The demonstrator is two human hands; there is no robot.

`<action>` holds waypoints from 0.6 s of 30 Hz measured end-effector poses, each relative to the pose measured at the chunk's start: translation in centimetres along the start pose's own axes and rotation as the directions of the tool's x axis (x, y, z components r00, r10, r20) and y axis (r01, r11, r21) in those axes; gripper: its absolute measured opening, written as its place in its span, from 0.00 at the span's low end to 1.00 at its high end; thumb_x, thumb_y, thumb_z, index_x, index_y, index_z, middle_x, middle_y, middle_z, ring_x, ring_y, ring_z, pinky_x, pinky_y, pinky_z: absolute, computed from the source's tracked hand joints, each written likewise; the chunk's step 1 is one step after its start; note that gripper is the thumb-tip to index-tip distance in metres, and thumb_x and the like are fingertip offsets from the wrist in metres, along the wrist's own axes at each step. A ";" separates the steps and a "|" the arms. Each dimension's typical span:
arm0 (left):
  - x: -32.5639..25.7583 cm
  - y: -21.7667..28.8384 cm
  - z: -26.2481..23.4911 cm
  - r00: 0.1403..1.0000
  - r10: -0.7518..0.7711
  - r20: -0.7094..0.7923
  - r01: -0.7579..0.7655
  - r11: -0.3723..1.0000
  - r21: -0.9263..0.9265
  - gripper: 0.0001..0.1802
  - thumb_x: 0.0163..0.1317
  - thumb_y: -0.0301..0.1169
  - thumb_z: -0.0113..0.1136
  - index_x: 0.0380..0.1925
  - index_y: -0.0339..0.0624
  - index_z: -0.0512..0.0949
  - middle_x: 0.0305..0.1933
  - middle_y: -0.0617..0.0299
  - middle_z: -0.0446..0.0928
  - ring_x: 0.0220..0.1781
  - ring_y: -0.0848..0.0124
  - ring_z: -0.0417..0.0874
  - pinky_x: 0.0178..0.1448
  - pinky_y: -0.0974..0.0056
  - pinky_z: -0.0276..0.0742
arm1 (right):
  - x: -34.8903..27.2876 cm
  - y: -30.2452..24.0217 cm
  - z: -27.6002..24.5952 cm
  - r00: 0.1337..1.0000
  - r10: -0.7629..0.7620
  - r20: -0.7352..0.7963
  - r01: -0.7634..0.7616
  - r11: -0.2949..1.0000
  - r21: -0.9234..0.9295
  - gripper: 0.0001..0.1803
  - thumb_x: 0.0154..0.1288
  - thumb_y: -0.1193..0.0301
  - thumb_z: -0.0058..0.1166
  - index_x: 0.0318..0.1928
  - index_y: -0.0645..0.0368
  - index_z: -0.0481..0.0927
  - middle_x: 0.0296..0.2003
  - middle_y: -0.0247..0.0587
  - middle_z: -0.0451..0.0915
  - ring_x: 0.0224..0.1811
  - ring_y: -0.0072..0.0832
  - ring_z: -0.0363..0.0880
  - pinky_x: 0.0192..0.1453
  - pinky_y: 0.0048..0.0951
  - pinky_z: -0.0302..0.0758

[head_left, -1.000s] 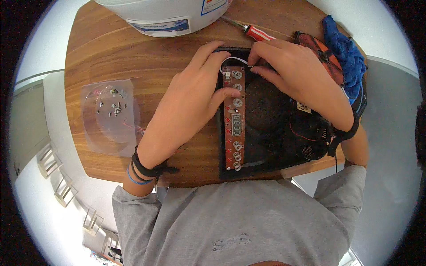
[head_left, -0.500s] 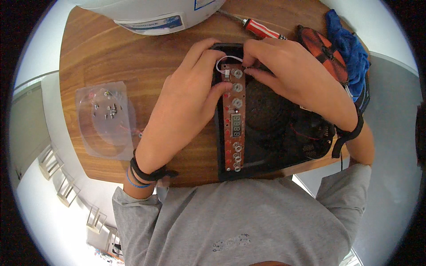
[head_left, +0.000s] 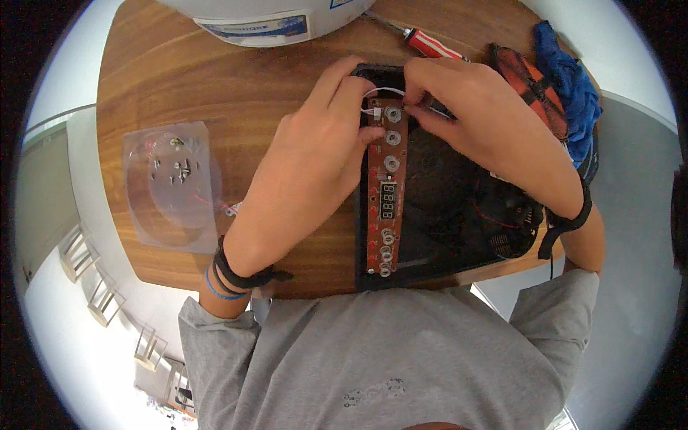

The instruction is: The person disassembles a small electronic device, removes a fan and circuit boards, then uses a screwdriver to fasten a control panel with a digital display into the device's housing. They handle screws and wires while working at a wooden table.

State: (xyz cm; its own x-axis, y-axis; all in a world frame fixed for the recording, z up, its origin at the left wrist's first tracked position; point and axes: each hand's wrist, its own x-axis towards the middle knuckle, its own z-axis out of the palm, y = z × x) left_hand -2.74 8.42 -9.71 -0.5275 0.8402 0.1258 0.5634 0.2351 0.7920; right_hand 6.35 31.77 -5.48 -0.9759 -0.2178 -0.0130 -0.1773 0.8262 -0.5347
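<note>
A black open housing (head_left: pixel 437 240) lies in front of me, with a long red-brown circuit board (head_left: pixel 376 215) along its left side. The board carries several clear coiled springs (head_left: pixel 392 164) and a small digit display (head_left: pixel 388 201). From a white connector (head_left: pixel 377 113) at the board's far end, a thin white cable (head_left: pixel 387 89) arches to the right. My right hand (head_left: pixel 466 100) pinches this cable between thumb and fingers; the fingertips are partly hidden. My left hand (head_left: pixel 312 140) grips the housing's far left edge, its thumb against the board's side.
On the left, a clear plastic sheet (head_left: pixel 136 215) holds several small screws (head_left: pixel 183 172). A white container (head_left: pixel 279 14) stands at the far edge. Beyond my right hand lie a red-and-white-handled screwdriver (head_left: pixel 433 45), an orange-and-black pouch (head_left: pixel 519 79) and a blue cloth (head_left: pixel 570 100).
The view has shifted slightly, so the housing and both hands appear a little farther right. Both hands keep nearly the same hold on the housing and the cable.
</note>
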 end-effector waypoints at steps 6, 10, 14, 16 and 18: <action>-0.1 -0.1 0.1 0.999 0.031 -0.011 -0.031 0.999 0.028 0.26 0.69 0.20 0.72 0.65 0.33 0.75 0.77 0.36 0.76 0.73 0.32 0.81 0.71 0.44 0.82 | 0.1 0.4 0.1 1.000 0.004 -0.006 -0.004 1.000 0.007 0.13 0.67 0.79 0.72 0.46 0.63 0.79 0.39 0.50 0.86 0.45 0.54 0.88 0.49 0.47 0.83; -0.2 -0.1 -0.1 0.999 0.047 -0.011 -0.046 0.998 0.045 0.26 0.69 0.20 0.72 0.65 0.32 0.75 0.77 0.34 0.76 0.74 0.32 0.80 0.72 0.44 0.82 | 0.6 0.8 0.7 1.000 -0.019 -0.023 0.020 1.000 0.020 0.09 0.69 0.75 0.69 0.44 0.61 0.81 0.37 0.54 0.86 0.44 0.58 0.88 0.49 0.54 0.84; -0.5 -0.5 0.1 0.997 0.072 -0.035 -0.069 0.995 0.075 0.26 0.68 0.21 0.73 0.64 0.32 0.76 0.76 0.34 0.77 0.73 0.32 0.80 0.71 0.43 0.82 | 0.5 1.5 1.2 0.997 -0.069 -0.036 0.069 0.998 -0.007 0.12 0.68 0.78 0.71 0.45 0.61 0.80 0.38 0.50 0.87 0.44 0.54 0.89 0.49 0.48 0.83; -0.5 -0.9 0.4 0.995 0.086 -0.043 -0.081 0.991 0.104 0.25 0.69 0.22 0.73 0.64 0.32 0.77 0.75 0.35 0.78 0.72 0.33 0.82 0.70 0.43 0.83 | 0.3 1.3 1.1 0.999 -0.031 -0.024 0.031 1.000 -0.003 0.12 0.67 0.79 0.72 0.46 0.62 0.80 0.39 0.49 0.87 0.45 0.51 0.90 0.49 0.44 0.83; -0.3 -1.2 0.4 0.993 0.110 -0.038 -0.105 0.987 0.124 0.24 0.69 0.23 0.73 0.63 0.33 0.78 0.74 0.36 0.79 0.70 0.34 0.83 0.68 0.42 0.83 | 0.3 0.5 0.5 0.995 0.101 0.024 -0.102 0.994 0.040 0.12 0.68 0.80 0.71 0.45 0.61 0.80 0.40 0.49 0.88 0.46 0.49 0.91 0.50 0.43 0.83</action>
State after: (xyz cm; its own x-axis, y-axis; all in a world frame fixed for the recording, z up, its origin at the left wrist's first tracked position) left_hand -2.99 8.09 -10.90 -0.4857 0.8421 0.2347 0.6902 0.2046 0.6941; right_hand 6.07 31.88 -6.22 -0.9855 -0.1454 -0.0873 -0.0714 0.8226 -0.5641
